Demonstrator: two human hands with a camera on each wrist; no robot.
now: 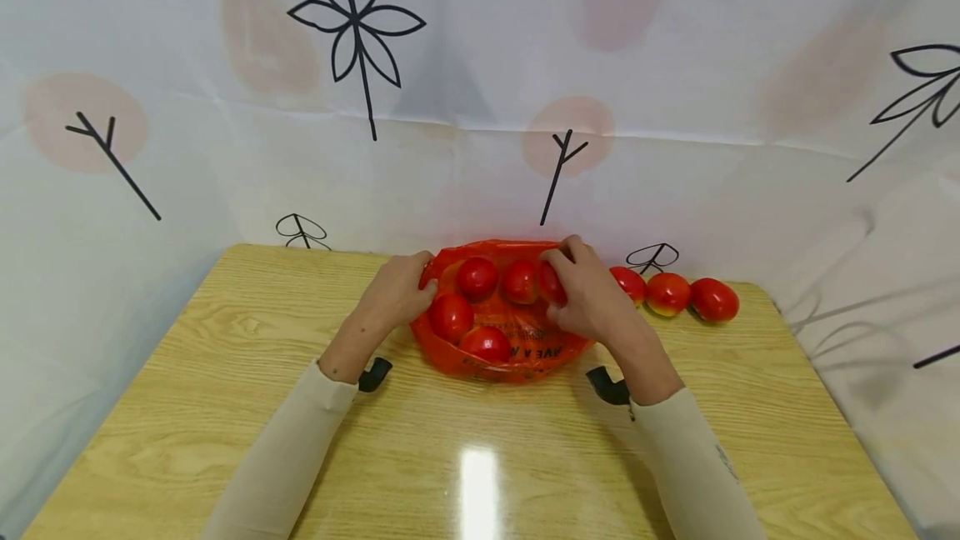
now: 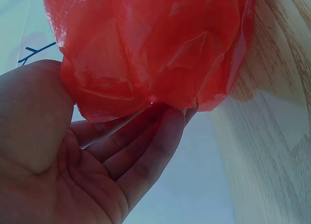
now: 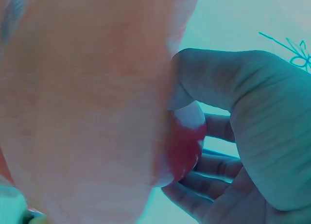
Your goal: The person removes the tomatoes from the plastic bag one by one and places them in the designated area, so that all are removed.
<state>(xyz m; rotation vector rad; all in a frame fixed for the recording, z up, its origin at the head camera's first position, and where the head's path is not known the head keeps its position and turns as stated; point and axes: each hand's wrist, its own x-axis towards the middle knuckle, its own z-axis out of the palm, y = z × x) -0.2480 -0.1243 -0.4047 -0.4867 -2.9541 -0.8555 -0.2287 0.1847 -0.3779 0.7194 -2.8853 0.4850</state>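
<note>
A red plastic bag (image 1: 532, 369) with dark print lies spread open near the table's back edge, several glossy red fruits (image 1: 452, 317) inside it. My left hand (image 1: 396, 288) grips the bag's left rim; in the left wrist view its fingers curl at the crumpled red plastic. At the bag's right side, my right hand (image 1: 592, 290) holds another red fruit (image 1: 552, 283) between thumb and fingers, over the bag's opening. The right wrist view has that fruit partly covered by a large blurred surface in front of it.
To the right of the bag, three red fruits (image 1: 667, 294) with yellowish undersides stand in a row along the table's back edge. The wood-grain table (image 1: 420, 457) meets a pale patterned cloth (image 1: 465, 182) behind. Dark curved pieces (image 1: 375, 375) show beside both wrists.
</note>
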